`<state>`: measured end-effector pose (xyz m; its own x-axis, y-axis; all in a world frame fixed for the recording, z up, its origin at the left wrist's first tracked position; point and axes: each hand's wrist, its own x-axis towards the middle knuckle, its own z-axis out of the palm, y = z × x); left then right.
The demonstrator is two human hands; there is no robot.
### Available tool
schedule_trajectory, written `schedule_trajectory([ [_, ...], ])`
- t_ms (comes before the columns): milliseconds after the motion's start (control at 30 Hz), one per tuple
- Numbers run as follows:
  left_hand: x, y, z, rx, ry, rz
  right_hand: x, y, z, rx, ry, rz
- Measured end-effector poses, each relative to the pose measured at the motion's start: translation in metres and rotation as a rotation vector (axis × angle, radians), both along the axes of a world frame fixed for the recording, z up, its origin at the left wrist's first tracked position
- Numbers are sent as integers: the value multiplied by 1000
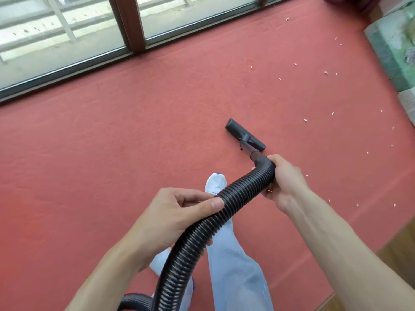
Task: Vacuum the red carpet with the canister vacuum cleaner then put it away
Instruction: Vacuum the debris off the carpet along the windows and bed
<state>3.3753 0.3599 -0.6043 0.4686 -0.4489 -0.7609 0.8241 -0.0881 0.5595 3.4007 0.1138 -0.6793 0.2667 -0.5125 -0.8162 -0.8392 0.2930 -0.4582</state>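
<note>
The right hand (284,180) is gripping the hose (202,223) at its bend to steer the floor nozzle (245,138) resting on the red carpet (112,142), while the left hand (173,216) is curling around the hose lower down—probably managing slack—as white scraps (325,72) are lying right of it.

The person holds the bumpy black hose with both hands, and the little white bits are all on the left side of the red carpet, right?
Not quite. The head view shows the small white scraps on the right side of the red carpet, beyond the black plastic nozzle. The left hand and right hand do grip the ribbed black hose.
</note>
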Motion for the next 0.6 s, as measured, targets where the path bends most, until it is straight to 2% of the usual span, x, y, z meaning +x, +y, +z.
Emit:
schedule_trajectory([
  [133, 11, -22, -3, -12, 31, -11, 34, -15, 3, 28, -6, 86],
  [400, 73, -73, -24, 173, 16, -29, 116, -47, -30, 63, 28, 78],
  [600, 133, -96, -40, 260, -21, -70, 187, -70, -46, 122, 62, 150],
])
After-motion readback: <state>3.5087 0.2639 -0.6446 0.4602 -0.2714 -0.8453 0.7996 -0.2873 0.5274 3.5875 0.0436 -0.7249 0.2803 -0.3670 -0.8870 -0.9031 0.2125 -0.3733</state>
